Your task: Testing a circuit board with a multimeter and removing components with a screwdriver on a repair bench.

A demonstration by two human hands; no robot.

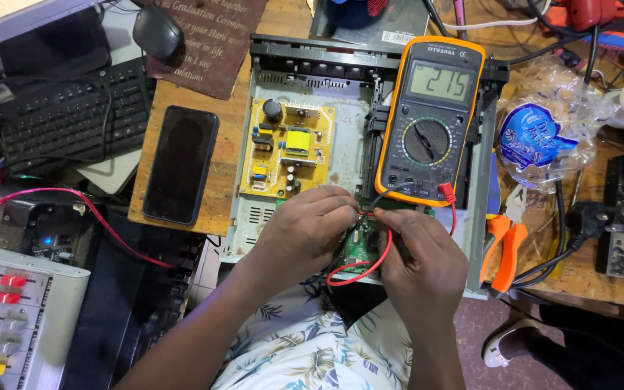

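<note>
From the head camera, both hands meet over a green board (359,245) at the near edge of an opened metal chassis (348,123). The left hand (301,231) has its fingers pinched together on a black probe lead (370,204) and presses down at the board. The right hand (422,253) is likewise pinched shut on a red probe lead (370,271), whose wire loops below the two hands and runs up to a red plug on the meter. The probe tips are hidden by the fingers.

A yellow multimeter (430,119) lies on the right part of the chassis, just beyond the hands, its display lit with digits. A yellow power board (287,148) sits inside the chassis on the left. Left of the chassis a dark phone (180,165) lies on the wooden bench, with a black keyboard (70,115) and a mouse (157,32) farther left. Orange-handled pliers (503,249) lie to the right, near a crumpled plastic bag (543,133).
</note>
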